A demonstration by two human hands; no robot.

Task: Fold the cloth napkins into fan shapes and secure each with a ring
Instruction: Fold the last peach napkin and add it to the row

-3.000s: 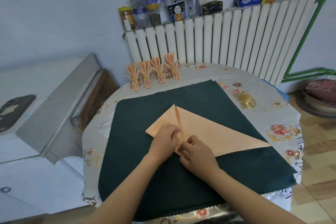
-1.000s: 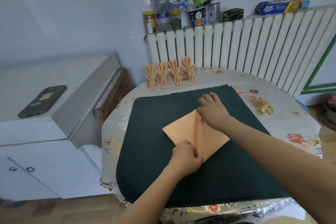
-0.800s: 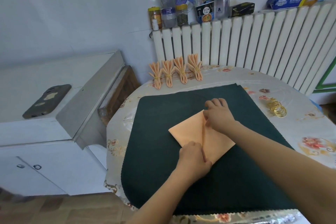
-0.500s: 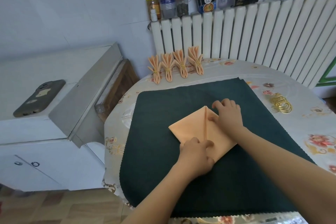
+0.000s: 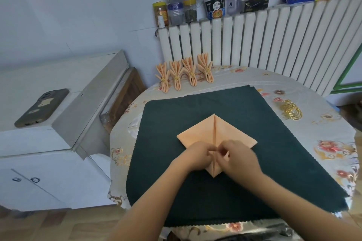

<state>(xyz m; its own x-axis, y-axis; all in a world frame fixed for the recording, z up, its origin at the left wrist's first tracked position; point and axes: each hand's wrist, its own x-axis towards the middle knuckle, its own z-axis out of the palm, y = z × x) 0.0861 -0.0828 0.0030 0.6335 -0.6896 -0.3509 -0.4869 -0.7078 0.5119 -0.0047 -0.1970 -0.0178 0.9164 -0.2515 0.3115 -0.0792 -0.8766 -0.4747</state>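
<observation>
Both hands have come together at the near end of the peach napkin [image 5: 207,133], which lies folded to a diamond mid-table on the green cloth [image 5: 293,162]. Left hand [image 5: 196,156] and right hand [image 5: 238,159] pinch its centre seam. Four finished fans [image 5: 184,75] stand at the far-left edge, gold rings [image 5: 290,112] at the right. Soft, light and limp, the napkin is best gripped by its near point.

Matt cloth napkin [image 5: 197,135], shiny metal rings [image 5: 291,112]

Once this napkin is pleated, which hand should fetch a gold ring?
Probably the right hand: the gold rings lie on its side of the table. Both hands, left hand included, are now pinching the peach napkin.
</observation>
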